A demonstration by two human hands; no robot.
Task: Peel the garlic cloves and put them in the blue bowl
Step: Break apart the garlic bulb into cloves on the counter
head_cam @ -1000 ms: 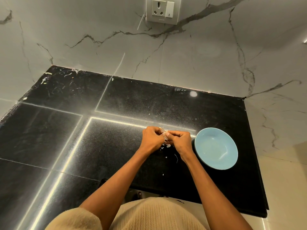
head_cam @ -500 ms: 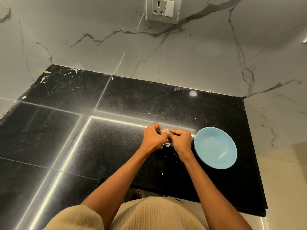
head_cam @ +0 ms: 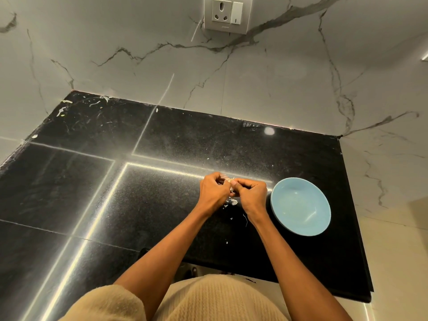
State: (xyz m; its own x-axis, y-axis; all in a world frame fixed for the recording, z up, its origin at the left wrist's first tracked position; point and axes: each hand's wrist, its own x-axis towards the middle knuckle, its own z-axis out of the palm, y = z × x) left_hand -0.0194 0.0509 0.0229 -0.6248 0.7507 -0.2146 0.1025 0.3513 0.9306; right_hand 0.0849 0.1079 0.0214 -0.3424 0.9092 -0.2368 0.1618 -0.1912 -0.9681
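We see the garlic clove between the two hands, above the black counter and just left of the blue bowl. Only a small pale part of the clove shows, with thin skin sticking out at the fingertips. The left hand has its fingers curled around the clove from the side far from the bowl. The right hand pinches it from the bowl side, the thumb on top. Both hands touch each other at the knuckles, so we can say both are clamped on the clove.

We find the bowl standing on the counter, near the right wrist but apart from it, and nothing lies inside it. Small white peels lie on the counter under the hands, left of the bowl. More white scraps lie far from the bowl, at the back left corner of the counter. Behind the bowl rises the marble wall, and high on it there is a socket with a switch
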